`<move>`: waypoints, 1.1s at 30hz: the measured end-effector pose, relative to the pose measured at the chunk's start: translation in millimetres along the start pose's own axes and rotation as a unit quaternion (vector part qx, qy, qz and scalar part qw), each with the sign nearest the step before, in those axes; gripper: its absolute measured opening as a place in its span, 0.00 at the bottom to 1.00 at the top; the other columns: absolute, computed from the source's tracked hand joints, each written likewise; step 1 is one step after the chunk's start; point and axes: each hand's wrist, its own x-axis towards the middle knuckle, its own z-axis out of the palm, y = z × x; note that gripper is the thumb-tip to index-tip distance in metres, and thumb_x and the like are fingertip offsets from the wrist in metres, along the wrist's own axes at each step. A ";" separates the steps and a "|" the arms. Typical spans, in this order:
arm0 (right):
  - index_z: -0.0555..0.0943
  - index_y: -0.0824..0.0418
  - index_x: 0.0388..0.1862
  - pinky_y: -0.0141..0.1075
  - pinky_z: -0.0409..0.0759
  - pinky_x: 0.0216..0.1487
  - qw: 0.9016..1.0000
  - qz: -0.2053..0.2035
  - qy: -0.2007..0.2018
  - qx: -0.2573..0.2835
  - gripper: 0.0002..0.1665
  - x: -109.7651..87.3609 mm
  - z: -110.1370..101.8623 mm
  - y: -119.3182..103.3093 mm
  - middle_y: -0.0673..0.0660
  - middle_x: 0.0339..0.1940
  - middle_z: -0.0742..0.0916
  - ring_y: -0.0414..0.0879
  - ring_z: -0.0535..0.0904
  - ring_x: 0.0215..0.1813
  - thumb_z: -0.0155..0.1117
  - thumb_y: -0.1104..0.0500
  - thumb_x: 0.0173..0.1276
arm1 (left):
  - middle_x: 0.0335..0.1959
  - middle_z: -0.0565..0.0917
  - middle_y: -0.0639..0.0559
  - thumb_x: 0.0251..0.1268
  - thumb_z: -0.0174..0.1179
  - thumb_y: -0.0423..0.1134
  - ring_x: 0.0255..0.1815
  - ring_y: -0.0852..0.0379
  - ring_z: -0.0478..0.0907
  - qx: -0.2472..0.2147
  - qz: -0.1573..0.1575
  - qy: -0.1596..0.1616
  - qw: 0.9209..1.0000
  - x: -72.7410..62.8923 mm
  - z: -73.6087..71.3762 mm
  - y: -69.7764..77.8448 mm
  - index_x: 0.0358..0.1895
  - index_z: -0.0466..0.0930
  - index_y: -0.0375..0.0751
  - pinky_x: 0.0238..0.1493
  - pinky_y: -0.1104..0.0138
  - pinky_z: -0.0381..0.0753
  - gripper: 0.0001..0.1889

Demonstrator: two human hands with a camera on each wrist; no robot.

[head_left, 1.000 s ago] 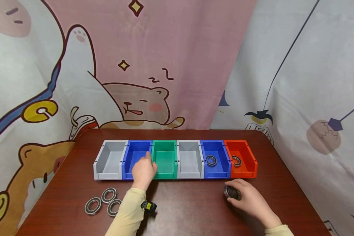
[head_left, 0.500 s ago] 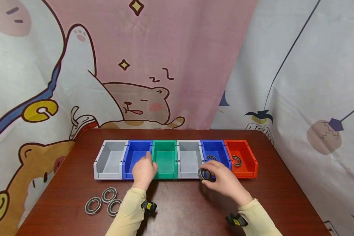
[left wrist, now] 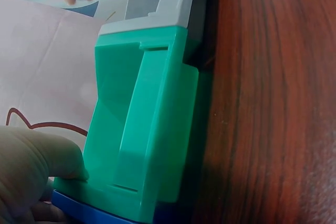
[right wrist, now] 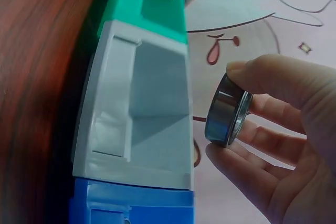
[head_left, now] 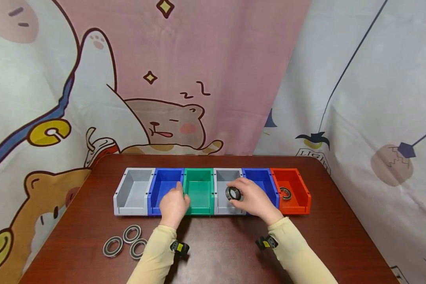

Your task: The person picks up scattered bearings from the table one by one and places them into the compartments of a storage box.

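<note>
My right hand [head_left: 253, 199] pinches a ball bearing [head_left: 232, 193] between thumb and fingers, over the right grey bin [head_left: 221, 177]. In the right wrist view the bearing [right wrist: 227, 111] is tilted on edge, above the bin's opening. My left hand [head_left: 174, 204] is at the wall between the left blue bin [head_left: 161, 181] and the green bin [head_left: 198, 189]. Its thumb [left wrist: 65, 156] lies on the green side, with the other fingers on the blue side, pinching the wall. Another bearing [head_left: 285, 193] sits in the red bin [head_left: 298, 189].
Three bearings [head_left: 113, 247] lie close together on the brown table [head_left: 216, 252], left of my left forearm. Another grey bin [head_left: 136, 189] ends the row on the left. The right blue bin [head_left: 257, 177] is partly hidden behind my right hand. A printed curtain [head_left: 234, 79] hangs behind the table.
My right hand has carried the bearing left and away from me, from in front of the red bin to over the right grey bin. My left hand has stayed put.
</note>
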 end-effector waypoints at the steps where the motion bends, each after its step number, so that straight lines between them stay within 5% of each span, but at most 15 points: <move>1: 0.83 0.60 0.57 0.47 0.81 0.51 1.000 0.001 -0.002 -0.002 0.29 3.9 1.9 1.2 0.58 0.51 0.83 0.53 0.80 0.50 0.78 0.58 0.55 | 0.26 0.82 0.36 0.52 0.64 0.36 0.19 0.39 0.78 0.000 0.000 0.000 1.000 0.1 0.3 -0.3 0.56 0.79 0.25 0.16 0.51 0.73 0.27; 16: 0.83 0.60 0.54 0.46 0.80 0.50 0.995 0.015 -0.059 -0.078 0.27 36.4 28.1 12.4 0.59 0.51 0.83 0.55 0.80 0.49 0.77 0.57 0.55 | 0.26 0.82 0.36 0.51 0.64 0.36 0.18 0.40 0.77 0.007 0.005 0.012 1.000 0.2 1.1 0.2 0.56 0.79 0.25 0.16 0.52 0.73 0.27; 33: 0.85 0.60 0.46 0.45 0.81 0.39 0.973 -0.041 -0.092 -0.209 0.21 46.6 57.2 19.1 0.57 0.40 0.83 0.52 0.78 0.40 0.77 0.55 0.54 | 0.27 0.82 0.36 0.52 0.65 0.36 0.18 0.41 0.77 0.010 0.007 0.012 1.000 -0.5 -0.2 0.8 0.56 0.79 0.25 0.16 0.52 0.73 0.27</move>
